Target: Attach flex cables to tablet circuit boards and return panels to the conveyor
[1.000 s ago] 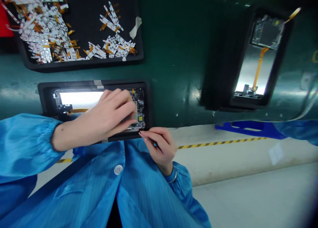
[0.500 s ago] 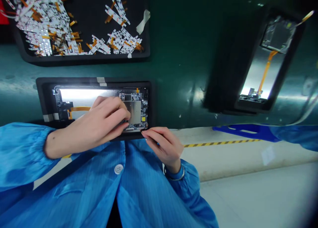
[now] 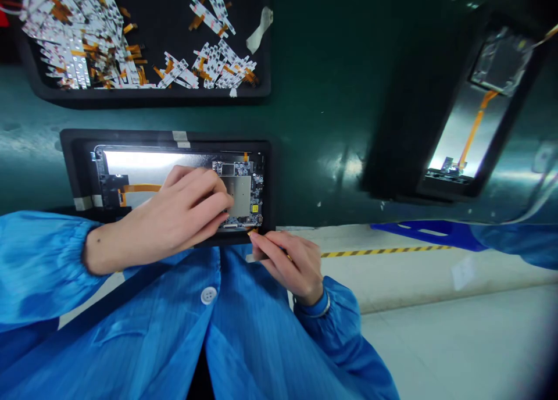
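Observation:
An opened tablet [image 3: 198,160] lies in a black holder [image 3: 126,137], its circuit board [image 3: 240,197] exposed at the right end. My left hand [image 3: 174,211] rests over the tablet's middle, fingers bent and together. Its fingertips point down at the board's left edge; what they hold, if anything, is hidden. At the holder's lower right corner, my right hand [image 3: 292,260] pinches a small flex cable [image 3: 251,233]. An orange tip shows at the fingertips, and a pale strip pokes out beneath the fingers.
Above the holder stands a black tray [image 3: 174,96] heaped with white and orange flex strips [image 3: 82,39]. Another opened tablet [image 3: 462,132] sits in a dark holder on the right side of the green table [image 3: 318,156]. Beyond the table edge is a blue plastic object [image 3: 427,234] beside another person's sleeve [image 3: 518,243].
My right hand has drawn slightly down from the board's corner, and the cable's orange tip and pale strip now show. My left hand stays on the tablet. The view has shifted a little.

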The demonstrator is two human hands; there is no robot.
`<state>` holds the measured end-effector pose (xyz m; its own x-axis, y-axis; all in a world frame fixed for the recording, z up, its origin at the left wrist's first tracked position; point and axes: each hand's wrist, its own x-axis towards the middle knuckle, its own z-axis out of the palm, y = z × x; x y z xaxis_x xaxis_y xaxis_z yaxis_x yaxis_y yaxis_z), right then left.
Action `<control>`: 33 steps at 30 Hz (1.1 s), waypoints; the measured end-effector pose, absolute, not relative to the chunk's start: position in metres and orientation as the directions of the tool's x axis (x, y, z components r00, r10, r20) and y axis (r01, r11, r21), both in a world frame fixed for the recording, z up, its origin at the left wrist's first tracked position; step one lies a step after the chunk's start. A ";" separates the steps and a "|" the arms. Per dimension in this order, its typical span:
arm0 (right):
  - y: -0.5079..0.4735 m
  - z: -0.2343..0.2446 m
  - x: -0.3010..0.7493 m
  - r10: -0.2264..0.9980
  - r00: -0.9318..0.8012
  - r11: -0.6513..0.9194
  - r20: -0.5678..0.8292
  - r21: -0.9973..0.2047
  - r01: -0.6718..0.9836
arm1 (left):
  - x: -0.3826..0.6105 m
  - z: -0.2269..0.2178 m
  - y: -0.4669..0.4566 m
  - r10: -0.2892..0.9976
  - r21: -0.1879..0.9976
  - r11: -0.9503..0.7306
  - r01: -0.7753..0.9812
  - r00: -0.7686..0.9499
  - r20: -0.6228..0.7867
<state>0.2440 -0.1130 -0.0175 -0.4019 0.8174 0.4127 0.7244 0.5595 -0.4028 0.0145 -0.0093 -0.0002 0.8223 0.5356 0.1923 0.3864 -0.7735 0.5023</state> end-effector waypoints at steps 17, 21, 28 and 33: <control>-0.108 -0.014 0.242 0.817 -0.407 0.563 0.408 -0.419 0.712 | 0.016 -0.003 -0.014 0.494 0.424 -0.821 0.383 0.848 0.191; -0.107 -0.011 0.242 0.832 -0.417 0.548 0.367 -0.421 0.722 | 0.014 -0.003 -0.014 0.495 0.411 -0.824 0.391 0.848 0.187; -0.106 -0.010 0.241 0.827 -0.423 0.554 0.371 -0.409 0.725 | 0.014 -0.004 -0.014 0.488 0.414 -0.828 0.378 0.850 0.200; -0.108 -0.010 0.239 0.836 -0.411 0.537 0.364 -0.387 0.749 | 0.014 -0.005 -0.015 0.484 0.410 -0.833 0.372 0.849 0.212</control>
<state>0.2394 -0.1077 -0.0096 -0.4106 0.8359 0.3642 0.7495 0.5369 -0.3873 0.0144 -0.0148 -0.0045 0.8492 0.4838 0.2120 0.3721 -0.8328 0.4100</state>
